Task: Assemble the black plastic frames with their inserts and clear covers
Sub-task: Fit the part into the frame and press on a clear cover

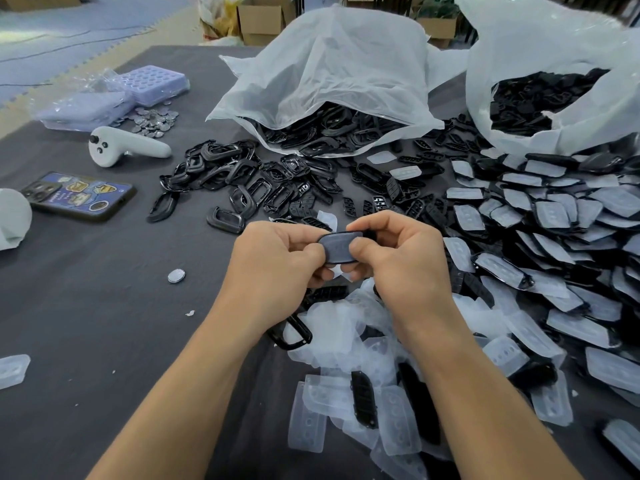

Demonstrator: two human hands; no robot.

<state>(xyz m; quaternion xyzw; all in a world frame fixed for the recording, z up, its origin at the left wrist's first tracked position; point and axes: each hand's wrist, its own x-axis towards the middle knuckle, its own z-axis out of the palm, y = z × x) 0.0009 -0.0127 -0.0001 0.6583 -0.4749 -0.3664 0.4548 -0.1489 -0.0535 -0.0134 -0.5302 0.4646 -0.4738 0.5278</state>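
Observation:
Both hands hold one black plastic frame (337, 247) above the table's middle. My left hand (277, 258) grips its left end with curled fingers, and my right hand (398, 254) pinches its right end, thumb pressed on its face. Loose black frames (249, 181) lie scattered behind the hands. Clear covers (349, 344) are heaped under my right wrist, with black inserts (363, 398) among them. Frames topped with clear covers (540, 216) pile up on the right.
Two white plastic bags (332, 71) (554, 46) of black parts stand at the back. A phone (79, 195), a white controller (124, 147), a heap of coin cells (156, 121) and purple trays (152, 83) lie left. One coin cell (176, 275) sits on the grey cloth (104, 306).

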